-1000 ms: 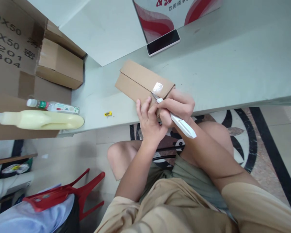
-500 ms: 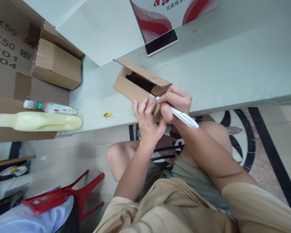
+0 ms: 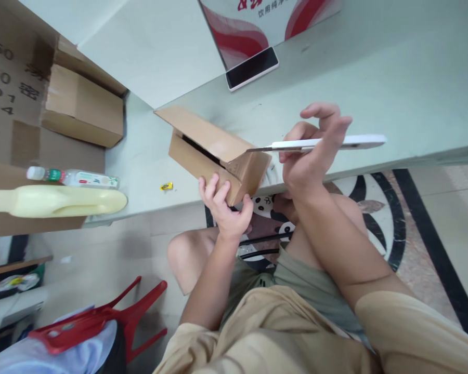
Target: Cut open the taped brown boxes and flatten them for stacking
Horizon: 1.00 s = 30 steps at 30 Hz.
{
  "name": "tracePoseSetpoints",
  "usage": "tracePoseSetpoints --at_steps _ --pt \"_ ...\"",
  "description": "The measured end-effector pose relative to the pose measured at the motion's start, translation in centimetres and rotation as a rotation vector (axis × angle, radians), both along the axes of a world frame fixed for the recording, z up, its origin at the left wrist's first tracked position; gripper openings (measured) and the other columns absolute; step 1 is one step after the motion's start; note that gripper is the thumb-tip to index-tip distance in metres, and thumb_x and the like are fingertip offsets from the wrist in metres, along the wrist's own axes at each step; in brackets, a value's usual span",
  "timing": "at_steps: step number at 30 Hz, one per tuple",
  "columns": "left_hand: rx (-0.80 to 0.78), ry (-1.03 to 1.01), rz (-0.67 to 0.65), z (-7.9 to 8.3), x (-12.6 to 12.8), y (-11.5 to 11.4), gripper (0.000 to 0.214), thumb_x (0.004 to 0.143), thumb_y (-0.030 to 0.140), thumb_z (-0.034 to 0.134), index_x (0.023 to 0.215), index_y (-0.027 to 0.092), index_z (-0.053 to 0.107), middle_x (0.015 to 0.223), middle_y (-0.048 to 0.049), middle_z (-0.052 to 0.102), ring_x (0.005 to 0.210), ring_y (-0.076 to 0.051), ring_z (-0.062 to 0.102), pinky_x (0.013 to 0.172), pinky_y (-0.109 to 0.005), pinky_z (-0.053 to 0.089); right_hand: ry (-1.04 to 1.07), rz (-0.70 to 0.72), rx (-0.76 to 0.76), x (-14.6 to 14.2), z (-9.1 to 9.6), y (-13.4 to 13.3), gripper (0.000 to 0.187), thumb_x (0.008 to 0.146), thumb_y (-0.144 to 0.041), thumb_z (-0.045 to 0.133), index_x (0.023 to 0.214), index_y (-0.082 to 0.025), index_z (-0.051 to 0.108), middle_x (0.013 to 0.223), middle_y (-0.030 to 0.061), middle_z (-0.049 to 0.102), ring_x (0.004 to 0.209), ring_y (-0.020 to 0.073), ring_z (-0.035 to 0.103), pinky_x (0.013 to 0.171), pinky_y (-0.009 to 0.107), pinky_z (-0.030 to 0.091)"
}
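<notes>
A small brown cardboard box (image 3: 195, 162) rests tilted at the table's near edge, its long lid flap raised and a dark gap showing inside. My left hand (image 3: 226, 208) grips the near side of the box, fingers on its wall and thumb at its end. In my right hand (image 3: 310, 148) is a white utility knife (image 3: 362, 142), held level between thumb and fingers. Its thin blade points left, and the tip is at the right end of the lid flap; whether it touches the cardboard I cannot tell.
A phone-like device (image 3: 252, 68) lies by a red and white carton (image 3: 242, 31). At left are a closed cardboard box (image 3: 83, 106), a water bottle (image 3: 78, 177) and a pale yellow bottle (image 3: 62, 201). A small yellow item (image 3: 166, 186) lies near the table edge. A red stool (image 3: 128, 317) stands below.
My right hand has lifted away from the box and turned, swinging the knife level with its blade in view. The box has tipped and its flap stands wider. My left hand slid slightly down and left.
</notes>
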<state>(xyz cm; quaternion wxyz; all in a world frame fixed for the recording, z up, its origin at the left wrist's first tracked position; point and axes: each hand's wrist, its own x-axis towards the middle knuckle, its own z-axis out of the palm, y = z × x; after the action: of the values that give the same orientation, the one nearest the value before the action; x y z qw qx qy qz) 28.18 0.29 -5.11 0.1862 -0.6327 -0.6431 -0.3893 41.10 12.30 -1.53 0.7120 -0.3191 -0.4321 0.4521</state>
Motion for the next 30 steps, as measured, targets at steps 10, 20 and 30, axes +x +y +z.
tracePoseSetpoints --at_steps 10,20,30 --pt "-0.053 -0.284 0.125 -2.9 -4.4 -3.0 0.049 0.08 0.034 0.064 0.12 0.023 0.038 0.132 -0.0163 0.043 0.133 -0.028 0.047 0.103 -0.046 0.048 -0.04 0.082 0.023 -0.2 -2.6 2.2 0.042 0.099 -0.056 0.027 0.081 -0.025 0.049 0.058 -0.0013 0.038 0.048 0.0138 0.045 0.045 0.029 0.037" --pt "-0.219 -0.98 0.256 -1.9 -5.9 -1.8 0.072 0.061 0.068 0.078 0.104 0.013 0.062 0.11 -0.0174 0.069 0.109 -0.028 0.067 0.109 -0.042 0.047 -0.081 0.248 -0.292 -0.3 -0.9 1.8 0.006 0.092 -0.03 0.047 0.09 -0.024 0.046 0.066 -0.0054 0.047 0.054 0.0081 0.05 0.062 0.026 0.046" --pt "0.161 -1.112 0.08 -2.0 -7.6 -1.5 0.073 0.05 0.063 0.087 0.106 0.021 0.067 0.107 -0.0072 0.073 0.112 -0.023 0.067 0.109 -0.038 0.047 -0.431 0.53 -0.529 -0.2 0.0 1.1 0.018 0.072 -0.01 0.05 0.083 -0.018 0.061 0.077 -0.0004 0.063 0.057 0.0108 0.056 0.057 0.027 0.044"
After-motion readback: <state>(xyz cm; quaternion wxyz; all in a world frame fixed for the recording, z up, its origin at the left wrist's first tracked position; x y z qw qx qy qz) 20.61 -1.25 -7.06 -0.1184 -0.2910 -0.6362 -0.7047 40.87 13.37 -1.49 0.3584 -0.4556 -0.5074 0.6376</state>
